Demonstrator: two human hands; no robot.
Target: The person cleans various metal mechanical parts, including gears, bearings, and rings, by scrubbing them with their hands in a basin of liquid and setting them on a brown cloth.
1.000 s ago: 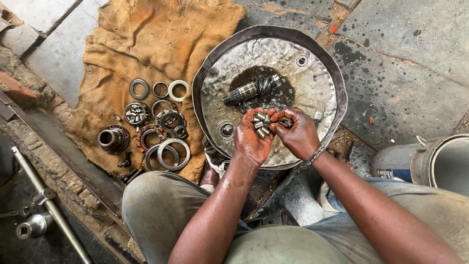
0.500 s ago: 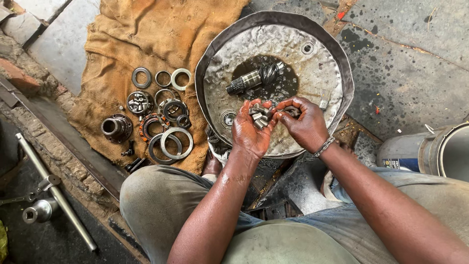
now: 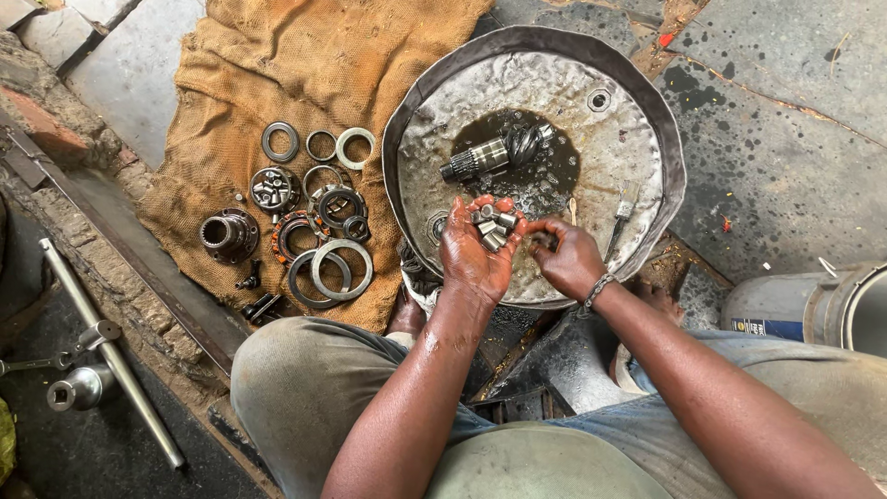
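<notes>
My left hand [image 3: 476,254] is cupped palm up over the near rim of a round dented metal pan [image 3: 637,88], holding several small steel rollers [image 3: 492,226]. Just to its right, my right hand [image 3: 568,259] is closed around a small dark part [image 3: 545,238] that I cannot make out. A pinion gear shaft [image 3: 499,152] lies in a pool of dark oil in the middle of the pan. A small brush [image 3: 621,211] rests inside the pan on its right.
Bearing rings, races and a flanged hub [image 3: 226,234] lie on a burlap sack [image 3: 305,65] to the left. A long steel bar with a socket [image 3: 78,388] lies at lower left. A metal bucket [image 3: 832,310] stands at the right. My knees fill the bottom.
Both hands have dropped slightly toward the pan's near rim and the right hand has pulled a little away from the left. The brush has come into view; the camera shifted a bit.
</notes>
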